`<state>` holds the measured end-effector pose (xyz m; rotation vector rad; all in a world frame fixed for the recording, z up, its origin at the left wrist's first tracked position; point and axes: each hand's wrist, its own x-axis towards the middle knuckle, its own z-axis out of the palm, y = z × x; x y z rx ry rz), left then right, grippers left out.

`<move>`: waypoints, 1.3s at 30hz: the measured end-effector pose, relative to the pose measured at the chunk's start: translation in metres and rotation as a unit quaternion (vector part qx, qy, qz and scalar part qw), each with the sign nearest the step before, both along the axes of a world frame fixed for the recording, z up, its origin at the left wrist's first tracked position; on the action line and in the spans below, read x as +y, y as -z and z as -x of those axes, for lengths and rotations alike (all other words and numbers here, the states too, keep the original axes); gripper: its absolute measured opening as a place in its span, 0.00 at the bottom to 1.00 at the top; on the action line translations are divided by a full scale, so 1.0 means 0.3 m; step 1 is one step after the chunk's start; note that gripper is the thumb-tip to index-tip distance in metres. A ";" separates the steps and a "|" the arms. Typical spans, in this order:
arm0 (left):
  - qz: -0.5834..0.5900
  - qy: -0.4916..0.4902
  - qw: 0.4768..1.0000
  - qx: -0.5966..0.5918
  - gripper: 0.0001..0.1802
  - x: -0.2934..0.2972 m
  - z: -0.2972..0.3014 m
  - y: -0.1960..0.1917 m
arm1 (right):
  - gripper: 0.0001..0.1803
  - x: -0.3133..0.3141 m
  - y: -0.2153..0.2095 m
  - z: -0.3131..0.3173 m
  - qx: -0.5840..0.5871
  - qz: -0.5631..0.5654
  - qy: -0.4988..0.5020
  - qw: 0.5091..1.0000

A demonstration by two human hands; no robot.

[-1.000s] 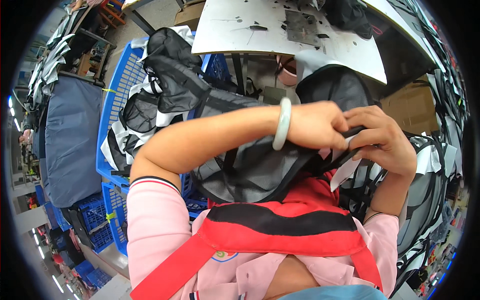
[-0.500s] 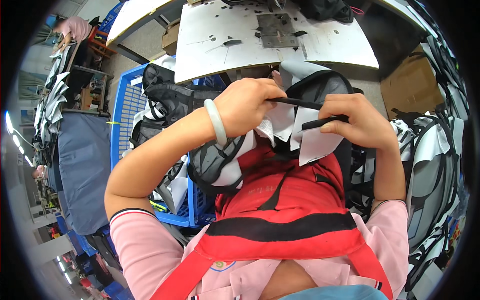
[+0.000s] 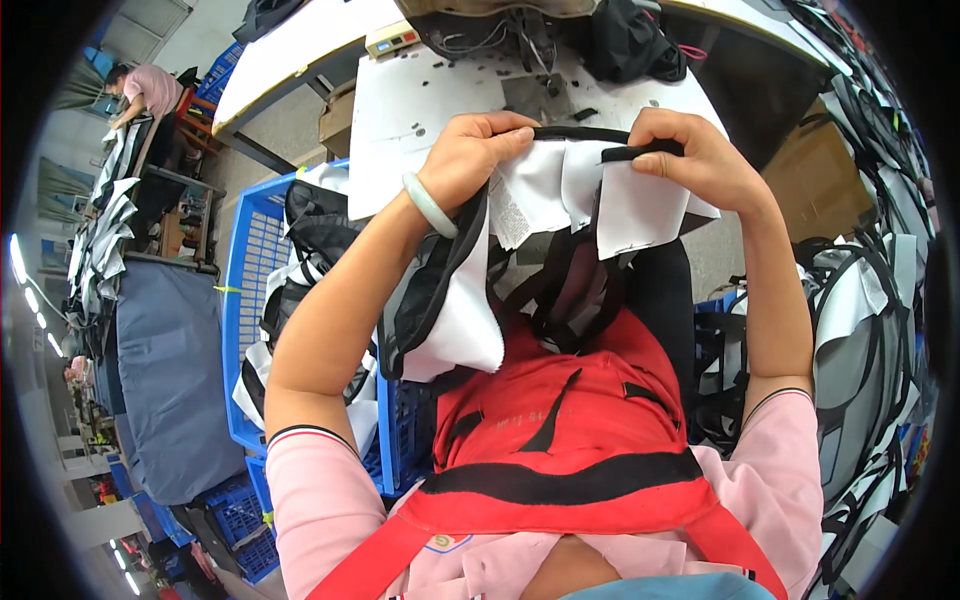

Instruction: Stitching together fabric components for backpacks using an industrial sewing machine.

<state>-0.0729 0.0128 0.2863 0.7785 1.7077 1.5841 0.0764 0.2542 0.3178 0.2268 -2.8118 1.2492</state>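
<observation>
Held up before me is a fabric panel, white on its underside with black binding along its upper edge. My left hand, a pale bangle at its wrist, pinches the bound edge at the left end. At the right, my right hand closes thumb and fingers on the same black edge, where a short end of binding sticks out to the left. White flaps hang between the hands. A black mesh part dangles lower, over my red apron. Another white and black section hangs below my left wrist.
A blue plastic crate with black and white fabric pieces stands at my left. Ahead, a white table carries black scraps and a dark bulky object. Fabric panels are heaped at right, near a cardboard box. Another person works far left.
Both hands have moved up and away from me, with the left also farther left. The bound edge is now stretched wider between them, and the white flaps hang more openly.
</observation>
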 end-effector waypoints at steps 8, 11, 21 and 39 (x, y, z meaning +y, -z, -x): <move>-0.003 -0.049 0.999 -0.001 0.14 0.104 0.128 0.045 | 0.15 0.077 0.020 0.135 -0.009 0.003 0.060 0.998; 0.005 -0.073 0.997 -0.025 0.14 0.116 0.155 0.058 | 0.14 0.090 0.023 0.170 -0.023 0.016 0.058 0.998; 0.017 -0.091 0.996 0.020 0.18 0.137 0.186 0.041 | 0.14 0.110 0.036 0.225 -0.029 0.039 0.068 0.997; 0.012 -0.182 0.983 0.001 0.17 0.048 0.284 0.033 | 0.18 0.174 0.049 0.217 -0.040 0.049 0.159 0.985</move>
